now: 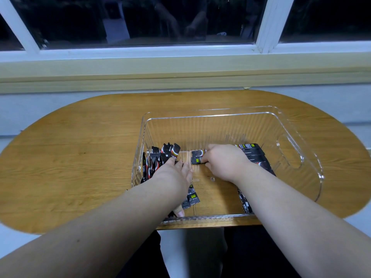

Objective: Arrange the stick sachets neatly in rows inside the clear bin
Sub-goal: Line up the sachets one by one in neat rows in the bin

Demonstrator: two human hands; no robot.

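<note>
Down inside the clear bin (pixel 210 112), both hands are busy: one bin, two hands, and black stick sachets in several clusters. Over by the left wall, a leaning bunch (pixel 160 157) of sachets stands on end, tilted and overlapping, too tangled to count. The left hand (pixel 174 174) has its fingers stretched out flat against that bunch, touching it and gripping nothing. In the middle, the right hand (pixel 222 161) is curled tight, pinching a small stack (pixel 197 157). It looks like two sachets, though the fingers cover part of it. Behind that hand, a flat row (pixel 254 155) lies side by side on the right half of the floor, with at least four strips showing. Near the front wall, two loose sachets (pixel 191 197) peek out under the left wrist. More dark strips (pixel 244 203) show beside the right forearm; whether they join the row, I cannot tell. The bin sits on the oval wooden desk (pixel 80 147), below a dark window (pixel 140 21).
</note>
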